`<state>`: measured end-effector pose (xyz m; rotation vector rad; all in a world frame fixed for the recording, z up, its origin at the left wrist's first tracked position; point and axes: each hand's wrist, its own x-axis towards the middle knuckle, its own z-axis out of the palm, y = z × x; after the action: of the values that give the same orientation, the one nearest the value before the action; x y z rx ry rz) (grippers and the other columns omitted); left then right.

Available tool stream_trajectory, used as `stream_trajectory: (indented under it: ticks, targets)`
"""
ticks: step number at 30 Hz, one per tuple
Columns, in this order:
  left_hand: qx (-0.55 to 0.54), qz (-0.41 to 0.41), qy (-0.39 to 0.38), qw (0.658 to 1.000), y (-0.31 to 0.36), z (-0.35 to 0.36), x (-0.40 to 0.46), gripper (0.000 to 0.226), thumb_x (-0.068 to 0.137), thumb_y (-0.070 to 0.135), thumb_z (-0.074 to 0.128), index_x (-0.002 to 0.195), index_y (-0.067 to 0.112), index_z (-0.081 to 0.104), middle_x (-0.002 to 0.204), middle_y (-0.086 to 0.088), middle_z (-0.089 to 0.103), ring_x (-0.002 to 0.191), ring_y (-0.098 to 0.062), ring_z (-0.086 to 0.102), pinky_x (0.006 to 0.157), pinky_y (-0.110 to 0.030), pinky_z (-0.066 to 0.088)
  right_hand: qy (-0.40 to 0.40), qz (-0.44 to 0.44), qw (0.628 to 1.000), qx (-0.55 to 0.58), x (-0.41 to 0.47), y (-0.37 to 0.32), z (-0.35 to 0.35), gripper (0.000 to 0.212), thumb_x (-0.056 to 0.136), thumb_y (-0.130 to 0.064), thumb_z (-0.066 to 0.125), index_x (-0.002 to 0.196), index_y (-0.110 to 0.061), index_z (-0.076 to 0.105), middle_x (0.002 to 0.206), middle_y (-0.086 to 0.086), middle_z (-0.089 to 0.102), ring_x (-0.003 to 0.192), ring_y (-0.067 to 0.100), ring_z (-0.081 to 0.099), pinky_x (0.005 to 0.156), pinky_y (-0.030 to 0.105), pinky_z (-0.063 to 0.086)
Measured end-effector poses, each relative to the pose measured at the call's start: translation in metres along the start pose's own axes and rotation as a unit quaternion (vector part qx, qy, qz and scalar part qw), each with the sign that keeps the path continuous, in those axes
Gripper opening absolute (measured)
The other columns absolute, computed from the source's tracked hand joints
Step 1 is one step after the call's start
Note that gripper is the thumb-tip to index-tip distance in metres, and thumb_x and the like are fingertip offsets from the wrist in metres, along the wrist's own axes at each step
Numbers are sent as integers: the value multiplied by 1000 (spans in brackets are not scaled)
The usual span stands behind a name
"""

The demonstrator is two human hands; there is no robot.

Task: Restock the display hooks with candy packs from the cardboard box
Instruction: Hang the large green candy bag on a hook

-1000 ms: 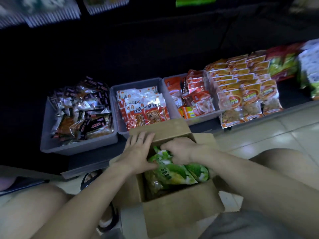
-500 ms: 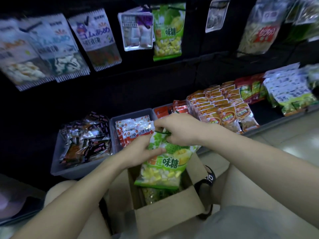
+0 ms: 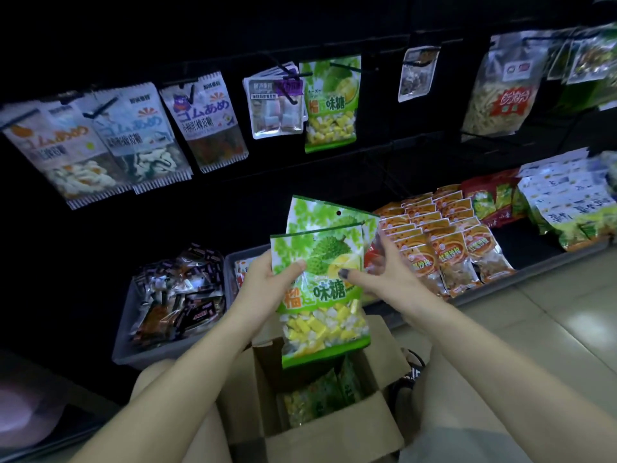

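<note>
Two green candy packs point(image 3: 322, 289) up in front of me, one stacked behind the other, held above the open cardboard box point(image 3: 320, 426). My left hand point(image 3: 267, 282) grips the front pack's left edge, thumb across its face. My right hand point(image 3: 384, 275) pinches the right edge, thumb on the front, fingers behind. Hands apart, pack between them. More green packs inside the box. One matching pack point(image 3: 330, 101) hangs on a display hook point(image 3: 344, 66) above.
</note>
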<state>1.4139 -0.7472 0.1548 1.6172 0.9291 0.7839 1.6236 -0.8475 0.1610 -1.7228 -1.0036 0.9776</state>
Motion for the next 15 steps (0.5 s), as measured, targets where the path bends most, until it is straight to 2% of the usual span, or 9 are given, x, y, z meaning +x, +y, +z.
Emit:
stream_trajectory:
  ticks: [2, 4, 6, 8, 9, 11, 15]
  targets:
    - [-26, 2, 17, 1000, 8, 5, 4, 12, 103, 27, 67, 114, 32, 72, 110, 9, 79, 100, -16, 77, 89, -50, 63, -42, 32, 997, 58, 1, 4, 3, 140, 43, -79, 89, 159, -32, 25, 148, -14, 44, 136, 16, 49, 113, 53, 45]
    - [-57, 1, 28, 998, 15, 10, 8, 13, 103, 25, 68, 114, 29, 71, 110, 5, 80, 98, -20, 78, 84, -51, 64, -31, 19, 996, 80, 6, 6, 4, 124, 41, -76, 91, 146, -27, 46, 136, -10, 65, 122, 18, 66, 105, 52, 53]
    - [-95, 0, 43, 995, 23, 16, 12, 11, 102, 21, 69, 112, 25, 72, 107, 1, 81, 94, -20, 79, 75, -43, 64, -17, -5, 993, 113, 5, -2, 2, 103, 47, -67, 94, 135, -29, 56, 123, -5, 74, 112, 23, 72, 100, 53, 56]
    - [-106, 5, 61, 992, 31, 21, 18, 12, 101, 18, 70, 111, 24, 73, 107, 1, 81, 91, -15, 79, 69, -31, 61, -25, -31, 984, 175, 3, -11, -2, 74, 67, -43, 92, 130, -26, 58, 117, -2, 77, 105, 25, 75, 94, 54, 59]
    - [-103, 11, 64, 993, 36, 24, 21, 14, 100, 19, 71, 113, 25, 72, 109, 3, 80, 92, -13, 78, 70, -28, 60, -29, -42, 978, 200, 4, -12, -5, 60, 78, -29, 87, 131, -26, 58, 116, -2, 77, 104, 25, 76, 92, 53, 60]
    - [-92, 27, 54, 994, 46, 28, 28, 23, 99, 21, 73, 120, 28, 69, 113, 7, 79, 98, -11, 77, 75, -28, 60, -33, -54, 971, 231, 5, -15, -10, 49, 89, -14, 78, 131, -29, 58, 117, -1, 77, 105, 26, 76, 90, 52, 60]
    - [-59, 55, 36, 996, 65, 37, 47, 36, 99, 25, 73, 131, 37, 62, 121, 16, 74, 112, -7, 72, 97, -40, 59, -9, -68, 966, 248, 13, -24, -26, 53, 90, -8, 76, 136, -26, 57, 120, 1, 76, 107, 25, 75, 90, 51, 60]
